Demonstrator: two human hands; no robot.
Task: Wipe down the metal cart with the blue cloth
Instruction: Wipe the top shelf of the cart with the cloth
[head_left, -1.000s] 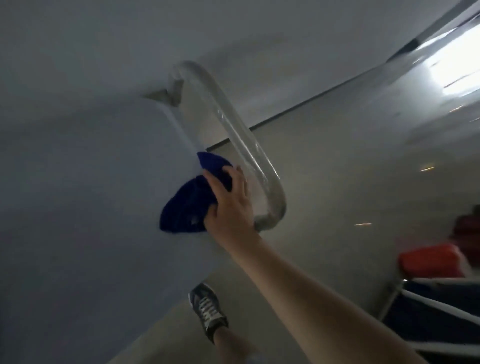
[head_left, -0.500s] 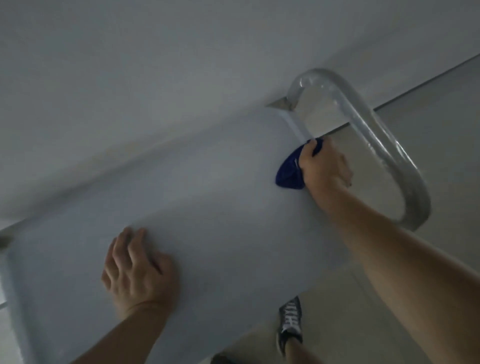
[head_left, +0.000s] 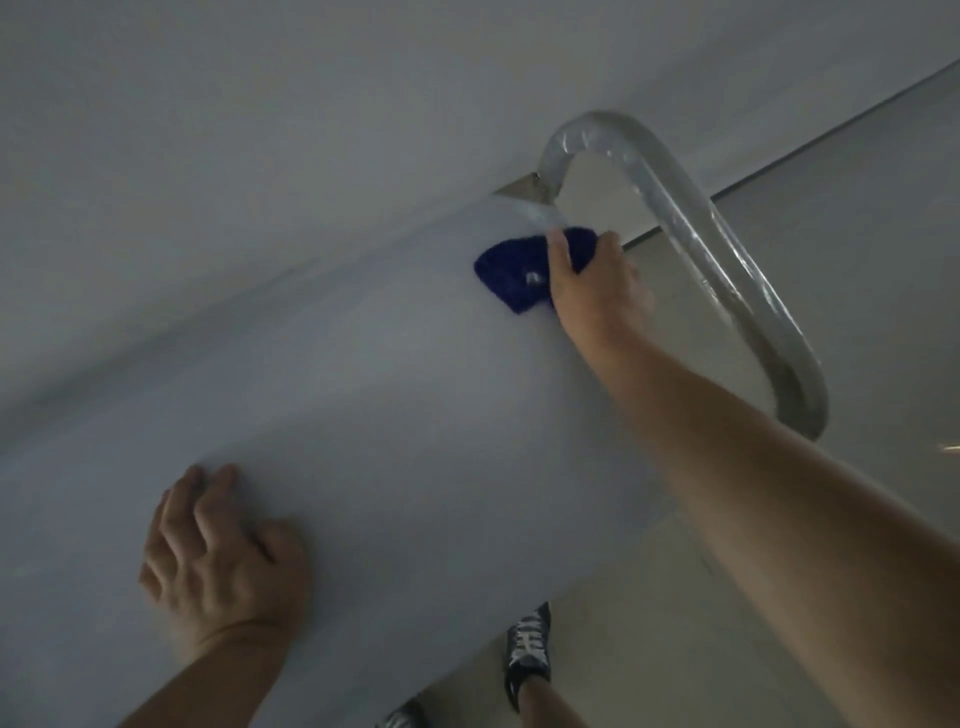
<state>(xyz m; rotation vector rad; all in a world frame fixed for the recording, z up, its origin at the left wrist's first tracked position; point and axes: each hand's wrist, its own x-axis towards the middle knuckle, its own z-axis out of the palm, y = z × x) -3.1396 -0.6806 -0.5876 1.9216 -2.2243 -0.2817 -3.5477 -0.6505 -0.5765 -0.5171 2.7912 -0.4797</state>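
The room is dim. A person leans over the flat grey top of a metal cart (head_left: 389, 389). The blue cloth (head_left: 511, 273) lies on this surface, up at the far corner, close to where the handle (head_left: 691, 244) joins the cart. The right hand (head_left: 592, 291) is on top of the cloth. Its grip is closed on the cloth, with the fingers curled over the far edge. The hand hides part of the cloth, and the rest pokes out to the left. There is a small pale spot on the cloth, and I cannot tell what it is.

The left hand (head_left: 218, 561) lies flat on the surface, nearer the person and well apart from the cloth. Its fingers are spread a little and its grip holds nothing.

The handle is a shiny bent bar that loops out from the end of the cart. It stands just beside the right hand. The right arm (head_left: 753, 493) crosses in front of the low end of the bar and hides where it joins the cart.

A pale wall (head_left: 260, 130) runs behind the cart. The floor (head_left: 857, 260) is pale too, with a dark line where it meets the wall. Under the near edge of the cart, one dark shoe (head_left: 527, 644) with white laces stands on the floor. The cart top hides most of the leg above it.
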